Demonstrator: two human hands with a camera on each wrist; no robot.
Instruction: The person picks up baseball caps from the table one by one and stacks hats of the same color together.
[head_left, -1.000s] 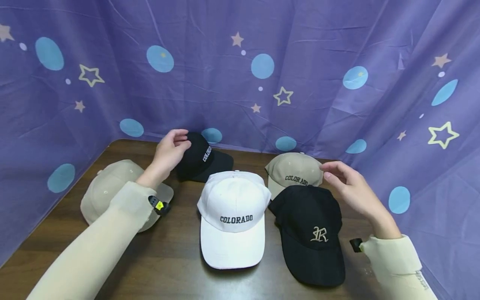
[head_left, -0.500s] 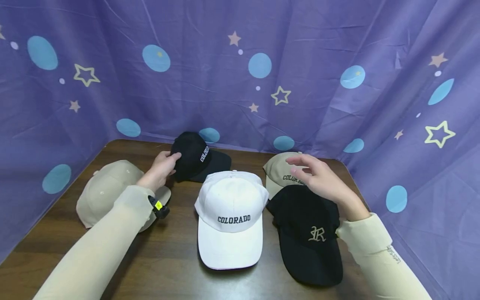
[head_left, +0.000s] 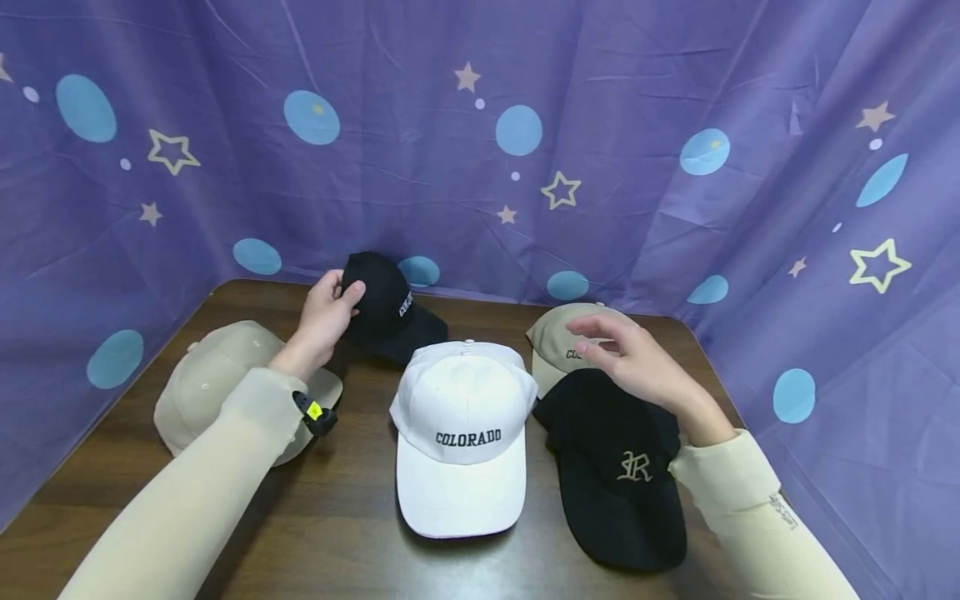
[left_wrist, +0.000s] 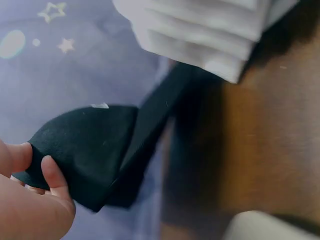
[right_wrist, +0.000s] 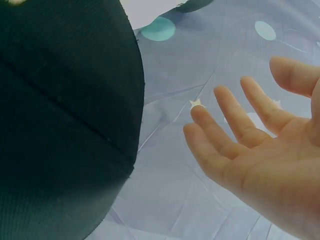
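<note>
At the back left of the table, my left hand (head_left: 324, 315) pinches the back edge of a black baseball cap (head_left: 378, 296) with white lettering. In the left wrist view, thumb and fingers grip this black cap (left_wrist: 90, 150), whose back is lifted and brim slants toward the white cap. On the right, my right hand (head_left: 637, 358) hovers with relaxed fingers over a beige COLORADO cap (head_left: 551, 342) and the black cap with an R emblem (head_left: 615, 467). The right wrist view shows this hand (right_wrist: 270, 155) holding nothing, beside the dark cap (right_wrist: 65, 125).
A white COLORADO cap (head_left: 465, 417) stands in the middle of the wooden table (head_left: 337, 517). Another beige cap (head_left: 217, 379) lies at the left, partly behind my left forearm. A purple curtain (head_left: 420, 192) with stars and dots hangs behind the table and along both sides.
My left hand has come down onto the black cap at the back left, gripped it and raised its back. My right hand has moved left over the beige cap.
</note>
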